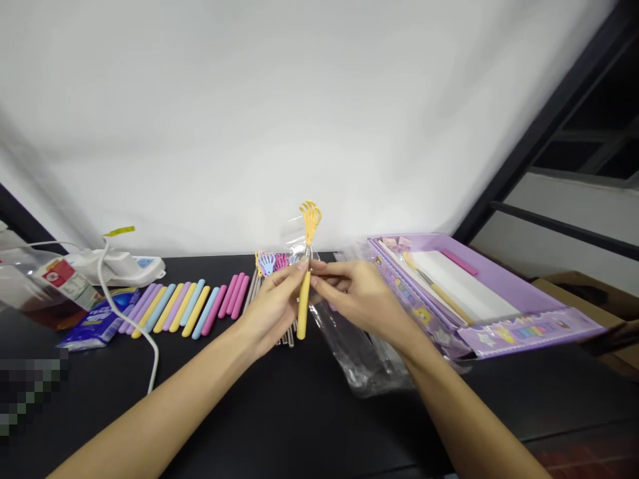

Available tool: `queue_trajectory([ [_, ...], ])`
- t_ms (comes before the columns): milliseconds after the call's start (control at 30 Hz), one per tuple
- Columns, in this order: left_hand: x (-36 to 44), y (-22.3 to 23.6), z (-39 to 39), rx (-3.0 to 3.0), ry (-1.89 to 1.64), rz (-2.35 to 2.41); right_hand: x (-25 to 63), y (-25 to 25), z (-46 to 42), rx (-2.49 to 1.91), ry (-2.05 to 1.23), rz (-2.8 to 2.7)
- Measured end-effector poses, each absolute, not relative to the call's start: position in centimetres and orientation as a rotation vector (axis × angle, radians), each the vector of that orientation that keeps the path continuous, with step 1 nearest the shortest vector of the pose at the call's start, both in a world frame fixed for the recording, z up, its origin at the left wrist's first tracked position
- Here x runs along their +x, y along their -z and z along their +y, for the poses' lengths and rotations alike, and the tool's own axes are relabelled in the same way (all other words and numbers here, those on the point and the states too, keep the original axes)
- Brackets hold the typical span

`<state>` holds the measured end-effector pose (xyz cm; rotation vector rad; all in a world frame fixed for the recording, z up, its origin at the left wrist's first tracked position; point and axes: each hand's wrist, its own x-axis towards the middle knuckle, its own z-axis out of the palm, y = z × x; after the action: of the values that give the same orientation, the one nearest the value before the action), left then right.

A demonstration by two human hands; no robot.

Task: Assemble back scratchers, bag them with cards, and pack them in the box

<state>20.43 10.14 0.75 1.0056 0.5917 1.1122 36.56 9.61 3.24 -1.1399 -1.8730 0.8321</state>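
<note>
A yellow back scratcher (303, 306) stands nearly upright above the table, its claw-shaped head at the top and a short metal neck below it. My left hand (279, 293) is closed around it, the thumb pressed at the neck. From the other side, my right hand (359, 293) pinches at the same neck with thumb and fingers. Clear plastic shows behind the scratcher's head and near my fingers. Behind my left hand lie several scratcher rods with hand-shaped heads (267, 264) in blue, pink and yellow, partly hidden.
Left of my hands, pink, blue, yellow and purple handles (174, 306) lie in a row. Further left are a blue packet (100, 322), a power strip (142, 269) and a white cable (152, 352). At right, a purple box (529, 332) stands beside a clear plastic bag (364, 372).
</note>
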Motion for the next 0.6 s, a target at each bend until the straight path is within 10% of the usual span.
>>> queue_trajectory([
  [600,18.0,-0.3,11.7,1.127,-1.389,0.733,39.3,-3.7,9.7,-0.963,-1.296,-1.858],
])
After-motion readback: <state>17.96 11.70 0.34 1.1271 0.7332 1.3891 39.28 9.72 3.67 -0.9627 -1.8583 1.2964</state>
